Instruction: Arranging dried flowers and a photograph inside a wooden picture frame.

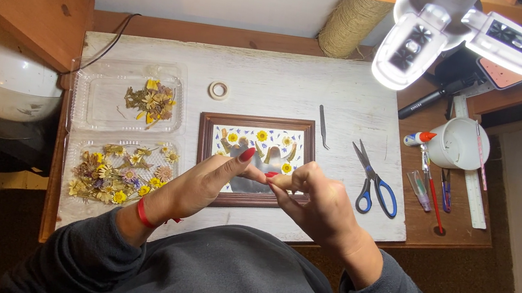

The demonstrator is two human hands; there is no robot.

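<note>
My left hand (201, 182) and right hand (318, 202) cover the lower middle of the picture frame (210, 122), and whatever my fingertips (270, 176) pinch between them is too small to identify. The lamp (454, 31) and the twine spool (350, 23) are cut off by the top edge. My sleeves (221, 284) run off the bottom edge.

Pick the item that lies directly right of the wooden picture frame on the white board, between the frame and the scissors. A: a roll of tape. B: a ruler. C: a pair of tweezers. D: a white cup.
C: the thin dark tweezers lie just right of the picture frame, with the blue-handled scissors further right.
</note>
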